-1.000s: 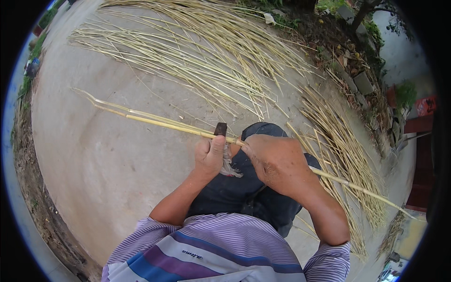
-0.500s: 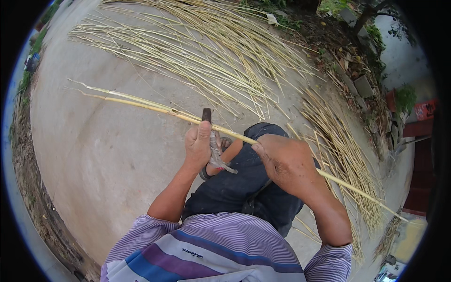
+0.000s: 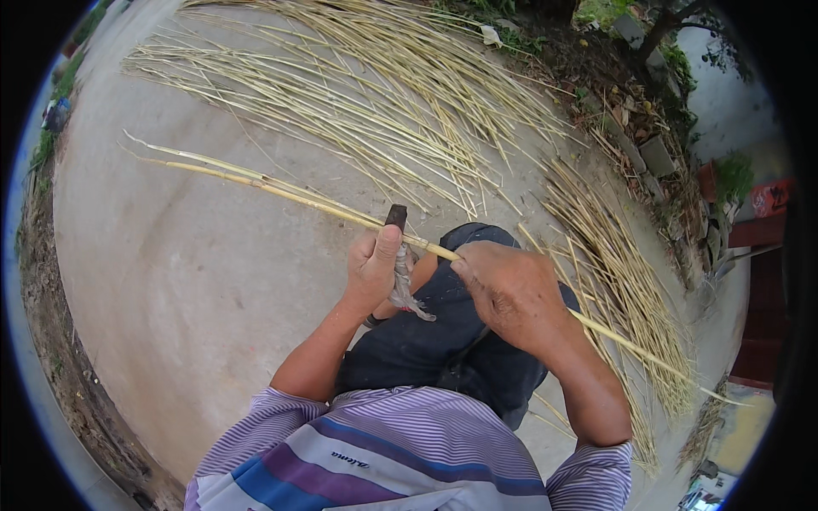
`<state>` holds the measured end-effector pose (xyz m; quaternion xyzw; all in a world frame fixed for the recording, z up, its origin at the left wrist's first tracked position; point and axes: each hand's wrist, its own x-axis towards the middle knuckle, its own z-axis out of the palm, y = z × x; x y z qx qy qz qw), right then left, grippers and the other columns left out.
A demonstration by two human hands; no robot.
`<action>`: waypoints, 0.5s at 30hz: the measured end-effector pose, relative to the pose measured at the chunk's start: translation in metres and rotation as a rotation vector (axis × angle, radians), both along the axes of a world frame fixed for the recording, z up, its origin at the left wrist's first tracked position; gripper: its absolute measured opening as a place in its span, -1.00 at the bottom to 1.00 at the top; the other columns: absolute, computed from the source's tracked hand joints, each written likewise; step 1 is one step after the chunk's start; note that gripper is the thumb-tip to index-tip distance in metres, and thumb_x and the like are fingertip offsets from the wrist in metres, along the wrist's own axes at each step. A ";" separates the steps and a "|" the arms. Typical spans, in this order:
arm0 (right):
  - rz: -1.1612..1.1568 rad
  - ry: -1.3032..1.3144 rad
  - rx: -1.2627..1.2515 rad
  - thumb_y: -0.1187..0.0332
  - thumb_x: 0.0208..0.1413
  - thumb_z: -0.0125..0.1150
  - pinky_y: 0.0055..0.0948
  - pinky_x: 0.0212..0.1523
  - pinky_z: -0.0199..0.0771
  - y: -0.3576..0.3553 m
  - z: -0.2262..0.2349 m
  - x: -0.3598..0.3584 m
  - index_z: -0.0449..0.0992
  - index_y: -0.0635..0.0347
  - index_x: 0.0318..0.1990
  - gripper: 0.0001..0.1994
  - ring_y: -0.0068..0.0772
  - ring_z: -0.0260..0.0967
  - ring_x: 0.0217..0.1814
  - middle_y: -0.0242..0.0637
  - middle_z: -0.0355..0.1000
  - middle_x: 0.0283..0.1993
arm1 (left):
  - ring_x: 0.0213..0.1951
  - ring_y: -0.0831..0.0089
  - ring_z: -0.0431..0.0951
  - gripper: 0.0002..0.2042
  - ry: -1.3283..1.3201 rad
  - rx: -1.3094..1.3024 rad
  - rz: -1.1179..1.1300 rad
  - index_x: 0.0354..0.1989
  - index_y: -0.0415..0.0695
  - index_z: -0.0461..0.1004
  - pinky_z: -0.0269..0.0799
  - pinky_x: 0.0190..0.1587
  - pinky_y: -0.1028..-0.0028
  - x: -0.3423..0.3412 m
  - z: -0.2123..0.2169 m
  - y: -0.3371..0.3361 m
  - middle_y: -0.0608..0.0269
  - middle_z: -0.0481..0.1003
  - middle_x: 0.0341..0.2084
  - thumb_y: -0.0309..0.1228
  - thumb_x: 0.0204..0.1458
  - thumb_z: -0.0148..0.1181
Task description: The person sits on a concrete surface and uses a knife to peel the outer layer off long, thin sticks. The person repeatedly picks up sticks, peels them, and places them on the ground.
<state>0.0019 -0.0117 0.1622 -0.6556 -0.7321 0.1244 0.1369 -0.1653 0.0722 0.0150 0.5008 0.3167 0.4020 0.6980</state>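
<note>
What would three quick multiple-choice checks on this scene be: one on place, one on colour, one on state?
1. Where are the loose strips spread?
A. on the concrete ahead and to the right
B. in a basket
C. on a table

2. What colour is the shirt?
A. red
B. striped purple and white
C. plain black

3. How is the long strip held?
A. lying untouched
B. by one hand only
C. by both hands

Answers:
A, the loose strips fan across the concrete.
B, the shirt shows stripes.
C, the left hand, with a knife, and the right hand grip the long strip.

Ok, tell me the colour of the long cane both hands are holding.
Pale yellow; the cane shows best in the head view, running left from the left hand.
</note>
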 end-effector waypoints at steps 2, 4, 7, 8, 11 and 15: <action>-0.032 -0.051 -0.060 0.36 0.10 0.14 -0.15 -0.46 0.44 -0.005 0.009 0.001 0.42 0.24 -0.40 -0.87 0.00 0.46 -0.42 -0.11 0.44 -0.46 | -0.67 0.51 0.43 -0.47 0.010 -0.050 0.088 -0.46 -0.20 0.40 0.37 -0.62 0.54 -0.006 -0.005 0.007 0.26 0.41 -0.69 0.08 0.27 -0.11; -0.047 -0.027 -0.029 0.38 0.07 0.14 -0.15 -0.46 0.44 -0.005 0.006 0.003 0.43 0.23 -0.40 -0.88 0.00 0.47 -0.43 -0.11 0.44 -0.47 | -0.68 0.52 0.42 -0.47 0.020 -0.056 0.104 -0.47 -0.20 0.41 0.36 -0.63 0.54 -0.006 -0.008 0.008 0.26 0.41 -0.70 0.07 0.28 -0.11; -0.045 -0.044 -0.021 0.40 0.03 0.15 -0.16 -0.47 0.44 -0.006 -0.005 -0.004 0.43 0.23 -0.40 -0.91 -0.02 0.47 -0.44 -0.11 0.44 -0.49 | -0.65 0.59 0.39 -0.50 -0.076 -0.071 0.014 -0.50 -0.21 0.40 0.27 -0.60 0.57 0.015 0.006 -0.021 0.28 0.42 -0.67 -0.01 0.31 -0.10; -0.036 -0.061 -0.020 0.41 0.02 0.15 -0.16 -0.47 0.44 -0.004 -0.006 -0.007 0.43 0.22 -0.41 -0.92 -0.02 0.47 -0.45 -0.11 0.43 -0.49 | -0.64 0.59 0.38 -0.50 -0.106 -0.068 0.030 -0.50 -0.21 0.40 0.28 -0.59 0.57 0.020 0.006 -0.023 0.28 0.41 -0.67 -0.02 0.32 -0.11; -0.003 -0.005 0.022 0.43 -0.03 0.15 -0.17 -0.48 0.45 0.000 -0.006 -0.006 0.42 0.23 -0.41 -0.92 -0.03 0.48 -0.46 -0.11 0.44 -0.50 | -0.63 0.58 0.37 -0.50 -0.169 -0.063 0.051 -0.49 -0.21 0.41 0.29 -0.56 0.55 0.025 0.005 -0.026 0.28 0.41 -0.66 -0.03 0.32 -0.13; -0.009 -0.002 0.002 0.44 -0.04 0.15 -0.17 -0.47 0.45 -0.001 -0.017 -0.015 0.43 0.22 -0.40 -0.93 -0.03 0.48 -0.45 -0.12 0.44 -0.48 | -0.57 0.57 0.40 -0.49 -0.046 0.149 0.103 -0.46 -0.22 0.42 0.30 -0.51 0.55 0.026 -0.015 -0.038 0.29 0.42 -0.63 0.00 0.31 -0.12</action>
